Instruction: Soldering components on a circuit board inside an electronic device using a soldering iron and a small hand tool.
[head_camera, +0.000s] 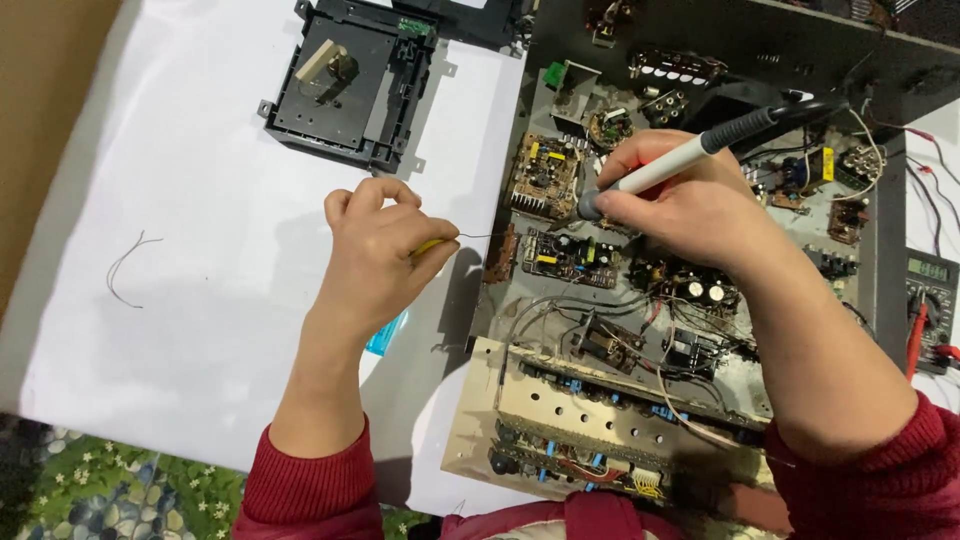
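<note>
The right hand (690, 205) gripped a soldering iron (672, 168), tip down on a circuit board (545, 178). The left hand (385, 250) pinched thin solder wire (475, 237) w/ its end just beside the tip. Soldering step, I think; next needs wire fed steady.

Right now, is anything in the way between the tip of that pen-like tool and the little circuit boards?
Nothing visible blocks it. The right hand holds the soldering iron with its tip right over the circuit boards, while the left hand feeds a thin wire in from the side.
</note>
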